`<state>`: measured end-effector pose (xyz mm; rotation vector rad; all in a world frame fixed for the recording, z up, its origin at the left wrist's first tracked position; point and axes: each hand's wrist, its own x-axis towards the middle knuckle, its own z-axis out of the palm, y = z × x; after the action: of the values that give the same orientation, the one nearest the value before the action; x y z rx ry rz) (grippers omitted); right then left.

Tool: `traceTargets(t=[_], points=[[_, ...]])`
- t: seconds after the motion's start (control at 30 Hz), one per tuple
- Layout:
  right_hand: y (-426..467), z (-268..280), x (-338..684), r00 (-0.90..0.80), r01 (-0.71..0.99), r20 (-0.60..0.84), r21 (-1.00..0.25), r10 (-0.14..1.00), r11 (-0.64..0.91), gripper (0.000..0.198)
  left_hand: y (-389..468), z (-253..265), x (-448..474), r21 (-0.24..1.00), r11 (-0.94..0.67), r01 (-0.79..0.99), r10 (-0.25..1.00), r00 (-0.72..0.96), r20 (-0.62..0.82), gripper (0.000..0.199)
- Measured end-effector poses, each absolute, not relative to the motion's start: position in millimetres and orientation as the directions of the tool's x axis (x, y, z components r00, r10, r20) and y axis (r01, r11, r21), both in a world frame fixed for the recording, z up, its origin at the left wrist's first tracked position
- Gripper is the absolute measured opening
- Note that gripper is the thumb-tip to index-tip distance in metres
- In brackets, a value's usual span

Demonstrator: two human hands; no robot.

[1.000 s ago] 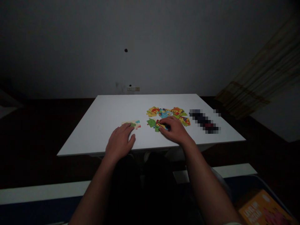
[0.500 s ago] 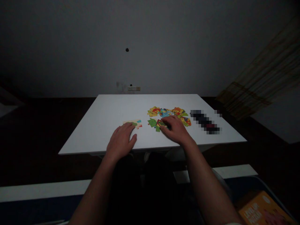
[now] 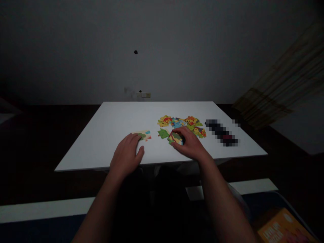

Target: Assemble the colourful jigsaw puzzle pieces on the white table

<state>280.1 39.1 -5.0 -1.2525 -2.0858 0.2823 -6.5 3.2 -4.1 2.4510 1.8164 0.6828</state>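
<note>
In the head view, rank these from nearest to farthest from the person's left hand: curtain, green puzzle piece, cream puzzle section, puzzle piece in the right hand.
1. Cream puzzle section: touching the left hand.
2. Green puzzle piece: between the hands.
3. Held puzzle piece: farther right, in the right hand.
4. Curtain: far right, beyond the table.

We see a plain white table [image 3: 121,118]; puzzle pieces [image 3: 178,123] patterned in yellow, red, blue and green; an orange box [image 3: 280,226] with white lettering.
</note>
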Motion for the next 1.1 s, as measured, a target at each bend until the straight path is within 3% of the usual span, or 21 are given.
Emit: traceTargets(t=[0.63,0.87,1.1], points=[[32.8,-1.7,275.5,-0.254,0.709,0.408,-0.538,0.877,0.456,0.036,2.2,-5.1,-7.9,0.232,-0.338,0.912,0.902,0.244,0.357,0.038],[38.2,-10.3,279.5,-0.068,0.808,0.473,-0.491,0.878,0.326,0.034,2.2,-6.4,-8.1,0.223,-0.329,0.918,0.909,0.243,0.340,0.040],[42.3,-9.6,282.8,0.007,0.792,0.549,-0.514,0.835,0.331,0.037,3.8,-4.6,-8.7,0.232,-0.340,0.911,0.913,0.261,0.315,0.042]])
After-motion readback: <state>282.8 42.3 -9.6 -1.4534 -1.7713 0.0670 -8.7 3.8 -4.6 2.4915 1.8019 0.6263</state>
